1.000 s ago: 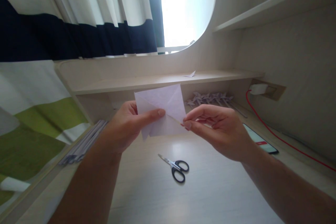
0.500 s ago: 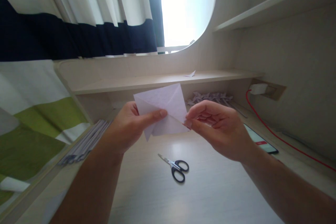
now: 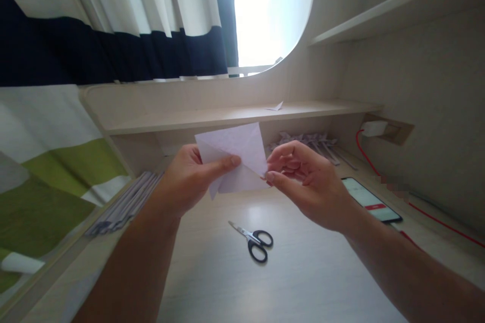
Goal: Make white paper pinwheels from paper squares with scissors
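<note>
A folded piece of white paper (image 3: 242,144) is held up above the desk, its folded flaps meeting near the middle. My left hand (image 3: 193,174) grips its left side, thumb flat on the front and the other fingers hidden behind. At the right edge, thumb and forefinger of my right hand (image 3: 306,181) pinch the paper's lower right corner, the remaining fingers curled. Below the paper, scissors (image 3: 253,239) with black handles lie on the desk (image 3: 212,282), touched by neither hand.
Rolled paper sticks (image 3: 125,202) lie in a stack at the left. Several folded paper pieces (image 3: 306,139) are heaped under the shelf (image 3: 212,116), on which a small paper scrap (image 3: 276,107) rests. To the right are a phone (image 3: 371,199), a red cable (image 3: 443,219) and a plugged-in charger (image 3: 373,128).
My right hand has shifted slightly left and up along the paper's edge, uncovering more of the phone. The left hand keeps its grip; the paper has barely moved.
</note>
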`<state>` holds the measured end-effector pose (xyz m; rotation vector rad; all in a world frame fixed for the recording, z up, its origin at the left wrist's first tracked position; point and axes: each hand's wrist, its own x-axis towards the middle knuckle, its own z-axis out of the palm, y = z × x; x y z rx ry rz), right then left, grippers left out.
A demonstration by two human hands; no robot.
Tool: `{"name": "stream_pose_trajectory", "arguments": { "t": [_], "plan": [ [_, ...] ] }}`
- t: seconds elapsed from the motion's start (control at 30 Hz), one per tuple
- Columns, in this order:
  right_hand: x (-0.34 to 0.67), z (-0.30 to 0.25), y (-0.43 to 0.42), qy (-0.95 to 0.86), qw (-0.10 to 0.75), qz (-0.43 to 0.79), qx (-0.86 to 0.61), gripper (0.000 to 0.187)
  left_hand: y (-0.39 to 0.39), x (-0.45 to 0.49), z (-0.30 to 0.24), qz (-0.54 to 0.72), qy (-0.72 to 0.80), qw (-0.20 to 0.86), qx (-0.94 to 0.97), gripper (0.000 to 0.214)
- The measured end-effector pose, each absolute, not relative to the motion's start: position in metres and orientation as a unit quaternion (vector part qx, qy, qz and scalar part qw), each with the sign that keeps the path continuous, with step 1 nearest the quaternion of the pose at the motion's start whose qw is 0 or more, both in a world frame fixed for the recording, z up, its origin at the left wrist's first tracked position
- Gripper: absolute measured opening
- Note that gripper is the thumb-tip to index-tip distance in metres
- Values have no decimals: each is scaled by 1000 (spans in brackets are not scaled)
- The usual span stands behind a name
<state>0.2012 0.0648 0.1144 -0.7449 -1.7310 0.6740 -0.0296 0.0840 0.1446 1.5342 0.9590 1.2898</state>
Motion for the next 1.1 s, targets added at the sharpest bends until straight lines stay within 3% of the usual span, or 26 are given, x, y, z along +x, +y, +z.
{"name": "stream_pose_trajectory", "arguments": {
  "t": [0.07,0.13,0.27,0.33,0.73,0.87,0.97,1.1],
  "plan": [
    [199,111,69,-730,522,292,-331,19,85,-33,146,536,396,430,609,31],
    [196,105,75,-767,434,289,-375,12,86,-36,147,559,397,421,595,31],
    [184,78,84,-848,4,229,-478,25,85,-37,152,589,366,446,566,28],
    [176,62,86,-843,-57,206,-494,30,84,-36,154,594,348,463,559,28],
    [166,44,91,-841,-76,169,-509,32,72,-42,169,641,282,463,543,22],
    [177,43,102,-836,-63,209,-504,22,64,-44,174,631,284,476,543,17],
    [189,48,114,-831,-28,237,-503,14,62,-45,175,618,287,486,548,16],
    [209,75,121,-825,78,279,-486,37,61,-44,176,612,297,485,550,19]
  ]
}}
